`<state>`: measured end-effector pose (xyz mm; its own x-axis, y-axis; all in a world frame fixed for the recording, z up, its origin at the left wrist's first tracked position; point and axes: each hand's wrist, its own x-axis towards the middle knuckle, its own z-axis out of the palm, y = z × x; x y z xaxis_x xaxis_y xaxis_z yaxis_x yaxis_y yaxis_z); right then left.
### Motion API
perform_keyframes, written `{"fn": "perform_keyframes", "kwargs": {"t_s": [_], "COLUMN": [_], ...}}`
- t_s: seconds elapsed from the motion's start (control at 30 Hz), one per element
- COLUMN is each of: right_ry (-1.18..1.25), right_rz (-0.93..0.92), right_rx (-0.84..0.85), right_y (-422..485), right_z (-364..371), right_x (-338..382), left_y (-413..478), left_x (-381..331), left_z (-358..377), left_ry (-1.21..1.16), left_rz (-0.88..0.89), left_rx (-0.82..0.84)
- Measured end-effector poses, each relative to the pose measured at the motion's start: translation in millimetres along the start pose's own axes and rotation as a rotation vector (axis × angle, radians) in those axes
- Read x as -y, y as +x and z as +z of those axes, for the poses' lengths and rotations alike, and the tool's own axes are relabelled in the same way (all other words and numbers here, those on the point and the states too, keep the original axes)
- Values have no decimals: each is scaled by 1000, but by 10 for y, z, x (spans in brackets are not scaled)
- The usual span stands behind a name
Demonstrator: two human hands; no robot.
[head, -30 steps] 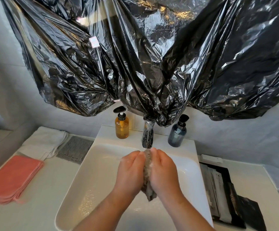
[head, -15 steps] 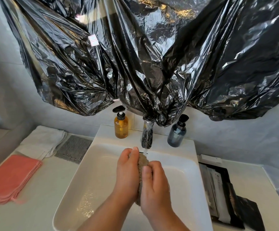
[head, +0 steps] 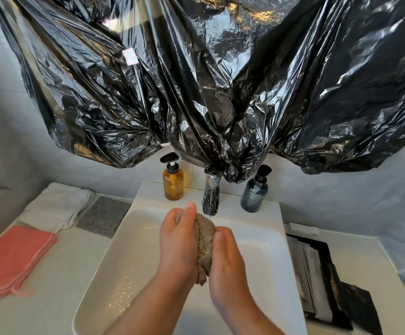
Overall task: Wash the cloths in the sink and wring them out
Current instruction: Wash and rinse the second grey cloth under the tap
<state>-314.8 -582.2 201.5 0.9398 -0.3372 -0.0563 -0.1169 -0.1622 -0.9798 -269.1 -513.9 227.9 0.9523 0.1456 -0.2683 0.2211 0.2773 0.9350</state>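
2 bare forearms come in over the near edge of the white rectangular ceramic sink. It has 1 basin, w/ wet glints on its floor toward the front-left.

Over the middle of the sink, 2 hands sandwich 1 wet grey-brown bunched cloth. The left hand is on the cloth's left side, fingers close together & curved over the top of the wad. The right hand is on its right side & a bit nearer, thumb laid on the cloth. Its other fingers go behind the cloth, tips hidden. The cloth stands roughly upright btw the palms. Its top end bulges out just below the spout & its bottom end pokes out under the heels of the hands.

Left of the sink, on the pale counter:
- 1 stack of salmon-pink folded cloths, nearest; layer count not readable.
- 1 white folded towel, farther back.
- 1 grey textured flat cloth, btw that towel & the sink.

Right of the sink:
- 1 black tray w/ a few flat packets; exact count unclear.
- 1 black packet at the tray's near end.
- 1 small white box behind the tray.

On the sink's back ledge:
- 1 chrome tap in the centre.
- 1 amber pump bottle to the tap's left.
- 1 blue-grey pump bottle to its right.

So 2 bottles, both w/ black pump heads.

Above & behind the sink, crinkled glossy black plastic sheeting hangs across the wall, gathered down to a point at the tap's top. 1 small white-&-red label is stuck on it, upper left.
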Motion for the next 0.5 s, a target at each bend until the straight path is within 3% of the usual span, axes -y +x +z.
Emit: {"fn": "perform_keyframes", "kwargs": {"t_s": [0.2, 0.3, 0.4, 0.5], "right_ry": [-15, -14, 34, 96], "right_rz": [-62, -3, 87, 106], "right_rx": [-123, -57, 31, 100], "right_y": [106, 282, 392, 324], "right_z": [-69, -176, -224, -202], "right_x": [157, 265, 274, 243], "left_y": [-118, -161, -213, -193], "left_x": [49, 105, 207, 271], "left_z": [88, 26, -115, -153], "left_ry": [121, 91, 153, 206], "left_rz": [139, 144, 266, 306], "left_rx": [112, 209, 303, 230]}}
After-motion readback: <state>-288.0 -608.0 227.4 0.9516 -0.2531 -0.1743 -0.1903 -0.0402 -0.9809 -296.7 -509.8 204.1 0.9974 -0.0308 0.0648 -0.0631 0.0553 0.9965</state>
